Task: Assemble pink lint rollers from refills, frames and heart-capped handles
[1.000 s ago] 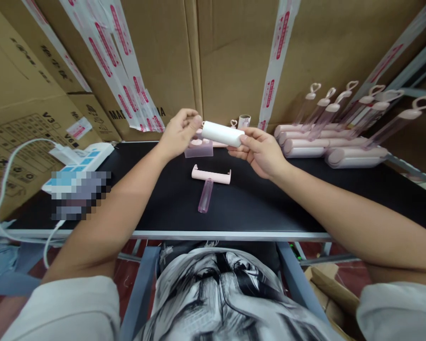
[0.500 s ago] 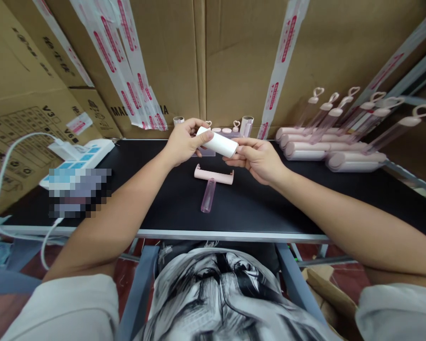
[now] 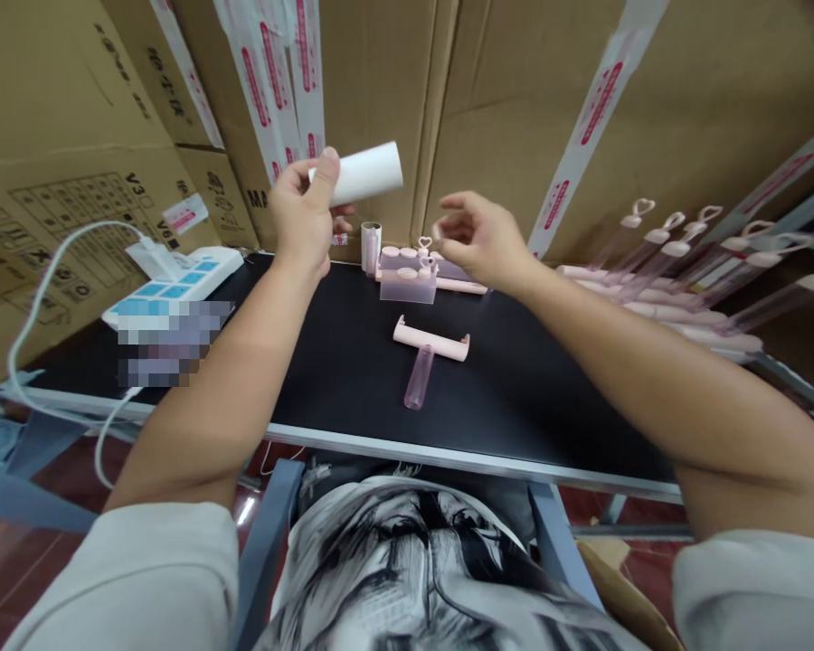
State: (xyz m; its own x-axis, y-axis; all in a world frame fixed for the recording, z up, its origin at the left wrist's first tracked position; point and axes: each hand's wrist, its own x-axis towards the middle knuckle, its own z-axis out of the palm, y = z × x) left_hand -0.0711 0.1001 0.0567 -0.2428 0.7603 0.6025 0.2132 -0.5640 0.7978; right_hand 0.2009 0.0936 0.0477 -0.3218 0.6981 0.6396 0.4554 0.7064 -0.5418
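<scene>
My left hand is closed around one end of a white lint roller refill, raised above the back of the table and tilted slightly up to the right. My right hand hovers apart from the roll, to its right, with bent fingers and a gap between thumb and forefinger; I make out nothing in it for certain. Below both hands, a pink lint roller frame with a clear pink handle lies on the black table.
Behind stand an upright roll and a translucent holder with pink parts. Several pink lint rollers with heart-shaped loops lie at right. At left are a white power strip and a cable. Cardboard walls the back.
My right hand has let go of the refill and moved away. My left hand has lifted the roll up and to the left, turning its free end upward. The view has shifted slightly.
</scene>
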